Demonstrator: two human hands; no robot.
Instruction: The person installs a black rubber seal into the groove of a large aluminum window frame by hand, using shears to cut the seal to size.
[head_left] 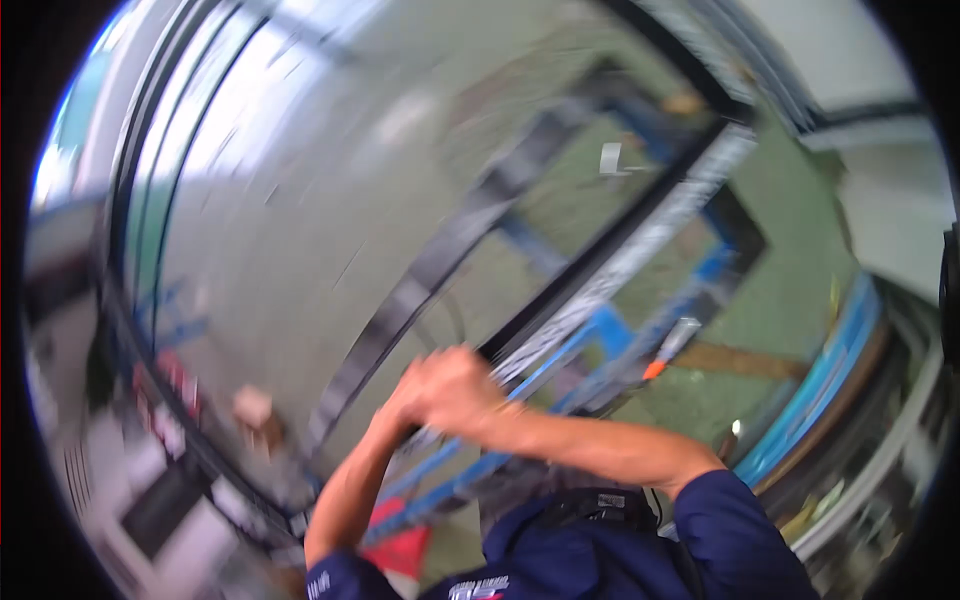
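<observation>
A large black window frame with a white patterned strip along its edge slants across the view. My right hand is curled over this near edge. Against it, my left hand is closed at the same spot, its fingers partly hidden by the right hand and blur. Both forearms reach in from below and meet there. Under the frame is a blue and black stand, its bars smeared by motion. A small white label shows within the frame's outline.
An orange-tipped tool lies on the stand at right. Long blue and brown profiles run along the right side. A brown carton is at lower left, and a red object shows near my left arm. White panels stand at upper right.
</observation>
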